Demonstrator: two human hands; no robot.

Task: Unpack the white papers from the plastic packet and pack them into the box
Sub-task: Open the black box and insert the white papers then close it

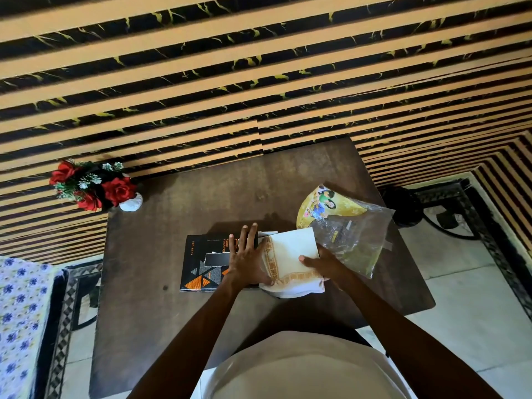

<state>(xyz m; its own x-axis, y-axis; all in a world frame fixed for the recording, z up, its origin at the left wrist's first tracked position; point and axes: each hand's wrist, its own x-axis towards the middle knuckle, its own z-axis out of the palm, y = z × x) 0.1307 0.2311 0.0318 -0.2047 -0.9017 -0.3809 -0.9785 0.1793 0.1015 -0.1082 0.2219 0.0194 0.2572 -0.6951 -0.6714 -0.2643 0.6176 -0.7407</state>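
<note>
A stack of white papers (290,249) with an orange patterned border lies on the brown table (161,312), overlapping the right end of a black box (201,263) printed with orange triangles. My left hand (247,257) lies flat with fingers spread across the box and the papers' left edge. My right hand (322,263) presses the papers' right side, thumb on top. The clear plastic packet (354,240) with a yellow printed card lies just right of the papers, crumpled and open.
A white vase of red artificial roses (95,188) stands at the table's far left corner. A striped black and orange wall rises behind. A flowered cloth (20,312) covers furniture at the left. A dark stand (403,205) sits right of the table.
</note>
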